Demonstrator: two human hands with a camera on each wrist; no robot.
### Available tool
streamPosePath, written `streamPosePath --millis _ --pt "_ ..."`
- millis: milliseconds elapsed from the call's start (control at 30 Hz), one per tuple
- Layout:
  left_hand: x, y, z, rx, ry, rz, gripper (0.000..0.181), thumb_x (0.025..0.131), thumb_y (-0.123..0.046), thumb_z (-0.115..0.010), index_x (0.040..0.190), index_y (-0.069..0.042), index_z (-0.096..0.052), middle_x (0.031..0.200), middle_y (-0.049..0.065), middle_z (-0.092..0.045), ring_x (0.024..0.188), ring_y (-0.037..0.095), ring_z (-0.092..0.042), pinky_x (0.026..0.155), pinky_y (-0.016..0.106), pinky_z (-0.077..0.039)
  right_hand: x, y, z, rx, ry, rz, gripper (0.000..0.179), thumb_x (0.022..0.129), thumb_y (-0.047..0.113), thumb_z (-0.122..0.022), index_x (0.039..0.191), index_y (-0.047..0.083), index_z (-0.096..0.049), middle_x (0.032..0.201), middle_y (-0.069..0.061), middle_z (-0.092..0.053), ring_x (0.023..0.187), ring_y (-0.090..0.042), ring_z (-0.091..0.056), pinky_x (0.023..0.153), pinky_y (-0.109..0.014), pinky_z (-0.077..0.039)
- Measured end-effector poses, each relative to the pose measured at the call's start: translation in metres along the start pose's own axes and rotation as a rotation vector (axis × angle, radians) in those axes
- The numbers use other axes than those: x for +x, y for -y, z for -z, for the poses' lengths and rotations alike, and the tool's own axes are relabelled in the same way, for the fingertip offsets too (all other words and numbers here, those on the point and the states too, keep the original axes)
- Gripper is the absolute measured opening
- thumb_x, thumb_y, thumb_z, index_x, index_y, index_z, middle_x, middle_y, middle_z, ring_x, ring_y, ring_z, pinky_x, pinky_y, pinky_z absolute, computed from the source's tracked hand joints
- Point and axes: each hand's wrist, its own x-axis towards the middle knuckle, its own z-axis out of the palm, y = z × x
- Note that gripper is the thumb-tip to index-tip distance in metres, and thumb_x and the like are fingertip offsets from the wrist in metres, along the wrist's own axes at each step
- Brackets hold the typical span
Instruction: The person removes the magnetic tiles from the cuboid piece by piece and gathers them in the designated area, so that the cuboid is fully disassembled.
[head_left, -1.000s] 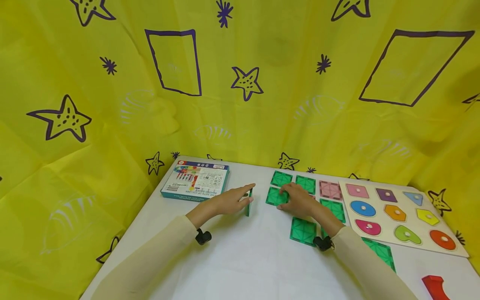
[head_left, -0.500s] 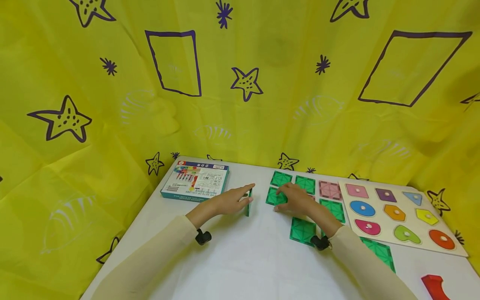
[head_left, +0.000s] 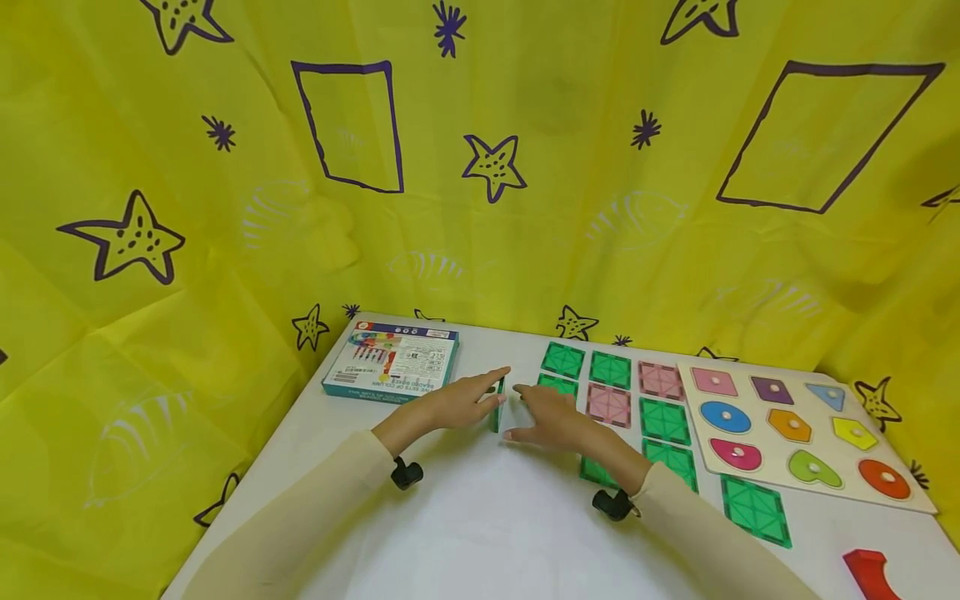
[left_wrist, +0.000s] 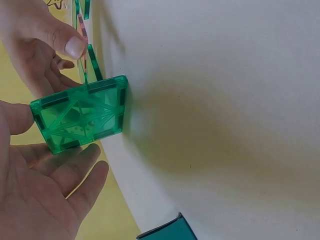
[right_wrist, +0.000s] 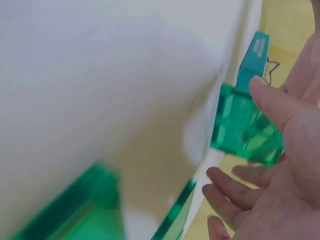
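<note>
My left hand [head_left: 453, 404] pinches a green magnetic tile [left_wrist: 82, 115], which stands upright on the white table. The thumb is at one edge of the tile and the fingers are along another. Facing it from the right is my right hand [head_left: 553, 417], its thumb and fingers spread and nothing visible between them. In the right wrist view its thumb overlaps the green tile [right_wrist: 242, 122]; contact cannot be told. Under and beyond the right hand lie several flat green tiles, one of them a far green tile [head_left: 563, 359], and a pink tile [head_left: 609, 404].
A boxed bead set [head_left: 393, 358] lies at the back left. On the right is a wooden shape puzzle board [head_left: 768, 408], with another pink tile [head_left: 661, 380] by its edge. A red curved block [head_left: 870, 571] sits near right. A yellow curtain [head_left: 480, 250] hangs behind the table.
My right hand has left the flat green tile it hovered over and moved left toward the upright tile. The flat tiles stay in place. My left hand has kept its hold.
</note>
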Motion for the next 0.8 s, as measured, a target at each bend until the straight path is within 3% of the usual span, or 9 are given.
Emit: streamPosePath --millis 200,333,533,800 --pt "-0.001 0.001 0.001 -0.003 0.005 -0.007 0.063 0.116 -0.038 -0.037 0.17 -0.008 -0.019 0.172 0.012 -0.03 0.157 0.031 -0.036 0.128 0.046 -0.027 0.007 0.017 -0.008 -0.004 0.0 -0.051 0.096 0.093 0.049 -0.081 0.159 -0.006 -0.038 0.158 -0.025 -0.05 0.146 -0.046 -0.045 0.105 -0.068 -0.037" --pt "-0.001 0.002 0.001 0.0 0.004 -0.013 0.064 0.116 -0.038 -0.037 0.169 -0.007 -0.019 0.172 0.012 -0.03 0.157 0.03 -0.035 0.128 0.045 -0.027 0.009 0.023 -0.01 0.045 -0.014 -0.062 0.094 0.095 0.041 -0.081 0.161 -0.007 -0.033 0.16 -0.025 -0.046 0.148 -0.046 -0.043 0.108 -0.069 -0.035" --pt "-0.001 -0.001 0.003 -0.001 0.005 -0.014 0.062 0.116 -0.035 -0.038 0.169 -0.005 -0.021 0.172 0.013 -0.032 0.156 0.03 -0.036 0.128 0.045 -0.029 0.013 0.026 -0.008 0.12 -0.049 -0.033 0.085 0.095 0.028 -0.082 0.158 -0.007 -0.035 0.156 -0.026 -0.051 0.143 -0.045 -0.049 0.107 -0.072 -0.036" --pt "-0.003 -0.001 0.003 -0.008 -0.003 -0.011 0.062 0.117 -0.033 -0.038 0.169 -0.005 -0.021 0.17 0.016 -0.034 0.155 0.033 -0.038 0.127 0.047 -0.03 0.019 0.02 -0.005 0.185 0.0 -0.024 0.082 0.095 0.029 -0.081 0.153 -0.006 -0.035 0.152 -0.027 -0.055 0.139 -0.043 -0.055 0.109 -0.072 -0.034"
